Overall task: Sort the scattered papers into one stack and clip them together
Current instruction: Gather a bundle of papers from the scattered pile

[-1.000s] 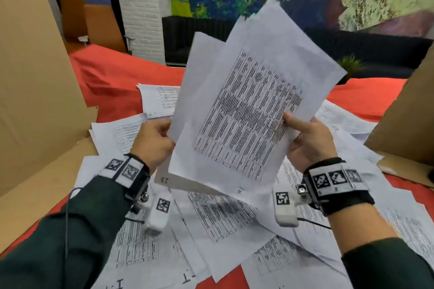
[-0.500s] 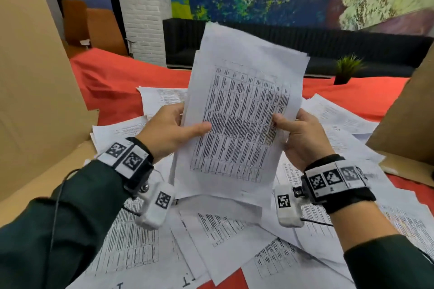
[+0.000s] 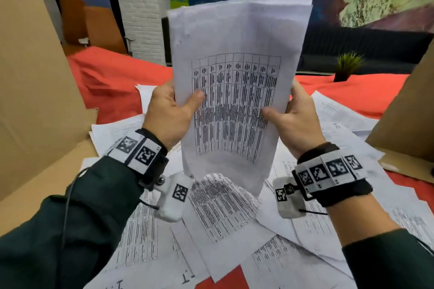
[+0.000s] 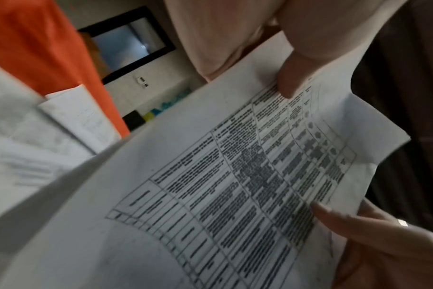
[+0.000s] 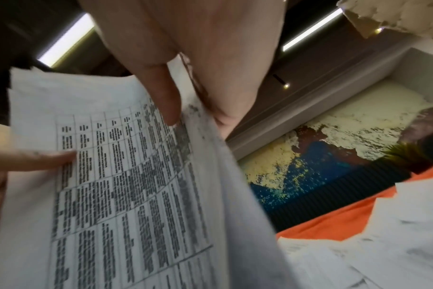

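Note:
A stack of white printed papers with a table on its front sheet stands upright in the air above the table. My left hand grips its left edge, thumb across the front. My right hand grips the right edge the same way. The stack's edges look nearly squared. In the left wrist view the stack fills the picture, with my left hand at the top. In the right wrist view my right hand pinches the stack. Several loose papers lie scattered below. No clip is visible.
A red cloth covers the table. Cardboard panels stand at the left and right. A small potted plant sits at the far right, before a dark sofa and a painted wall.
The fanned, tilted sheets have been drawn together into one upright stack. Both hands have shifted to grip its side edges, and the stack has risen higher.

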Demonstrator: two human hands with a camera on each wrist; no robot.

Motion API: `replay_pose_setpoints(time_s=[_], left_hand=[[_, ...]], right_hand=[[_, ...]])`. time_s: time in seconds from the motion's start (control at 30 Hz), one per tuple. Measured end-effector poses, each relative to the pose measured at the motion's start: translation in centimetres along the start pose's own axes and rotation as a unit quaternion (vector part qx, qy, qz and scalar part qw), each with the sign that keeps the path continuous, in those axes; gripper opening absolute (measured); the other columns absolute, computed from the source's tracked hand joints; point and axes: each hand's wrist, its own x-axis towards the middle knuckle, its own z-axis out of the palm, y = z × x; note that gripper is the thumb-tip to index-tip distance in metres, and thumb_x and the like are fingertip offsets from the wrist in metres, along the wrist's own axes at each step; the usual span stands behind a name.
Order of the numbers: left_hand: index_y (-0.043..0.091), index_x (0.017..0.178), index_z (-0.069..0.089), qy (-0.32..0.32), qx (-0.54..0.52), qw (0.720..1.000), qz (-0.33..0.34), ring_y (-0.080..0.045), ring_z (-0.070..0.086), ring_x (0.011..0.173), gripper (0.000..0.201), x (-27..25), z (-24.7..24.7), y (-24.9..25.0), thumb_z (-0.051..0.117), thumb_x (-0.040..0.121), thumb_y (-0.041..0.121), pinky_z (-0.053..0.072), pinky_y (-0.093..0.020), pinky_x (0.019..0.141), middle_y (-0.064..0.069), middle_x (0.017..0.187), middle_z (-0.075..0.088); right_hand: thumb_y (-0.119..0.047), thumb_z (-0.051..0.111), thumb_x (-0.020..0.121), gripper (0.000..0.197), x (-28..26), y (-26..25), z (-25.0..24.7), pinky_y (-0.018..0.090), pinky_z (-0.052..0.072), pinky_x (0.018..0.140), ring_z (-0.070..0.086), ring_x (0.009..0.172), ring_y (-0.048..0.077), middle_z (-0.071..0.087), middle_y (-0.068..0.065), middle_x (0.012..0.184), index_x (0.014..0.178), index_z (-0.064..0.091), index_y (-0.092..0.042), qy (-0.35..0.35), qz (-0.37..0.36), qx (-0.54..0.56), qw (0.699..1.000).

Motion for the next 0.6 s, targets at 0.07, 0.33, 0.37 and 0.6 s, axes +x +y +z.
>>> replay_pose_setpoints(time_s=[0.07,0.33,0.37,0.6], left_hand=[[0.017,0.112,0.071,0.003,-0.013,1.0,-0.017,-0.018,0.075,0.101,0.03,-0.4,0.1,-0.8,0.08,0.083,0.013,0.058,-0.045,0.098,0.001,0.108,0.078],[0.029,0.091,0.071,-0.011,0.069,0.995,-0.073,-0.002,0.073,0.075,0.017,0.2,0.6,-2.2,0.083,0.083,0.019,0.062,-0.031,0.079,0.013,0.088,0.075],[0.028,0.093,0.071,-0.007,0.058,0.996,-0.068,-0.001,0.073,0.076,0.02,0.2,0.5,-2.0,0.084,0.082,0.017,0.061,-0.026,0.077,0.013,0.09,0.076],[0.009,0.107,0.067,-0.025,0.049,0.969,-0.241,-0.034,0.073,0.096,0.09,-4.1,-1.0,-6.7,0.09,0.044,0.069,0.056,-0.055,0.095,-0.014,0.101,0.076]], right_hand=[[0.005,0.071,0.079,0.05,-0.1,1.1,0.5,0.044,0.06,0.09,0.072,0.104,0.029,0.071,0.014,0.116,0.121,0.054,-0.016,0.001,0.019,0.01,1.0],[-0.005,0.071,0.083,0.034,0.3,3.5,1.7,0.041,0.06,0.088,0.072,0.096,0.019,0.074,0.001,0.107,0.114,0.063,-0.017,0.068,0.061,-0.004,0.996],[-0.006,0.07,0.081,0.033,0.4,3.6,1.6,0.039,0.06,0.086,0.072,0.096,0.02,0.074,0.002,0.107,0.11,0.062,-0.019,0.069,0.067,0.012,0.995],[0.001,0.067,0.092,0.026,-2.0,6.2,2.1,0.032,0.056,0.077,0.069,0.086,0.016,0.074,0.001,0.1,0.111,0.067,-0.017,0.039,0.139,-0.021,0.989]])
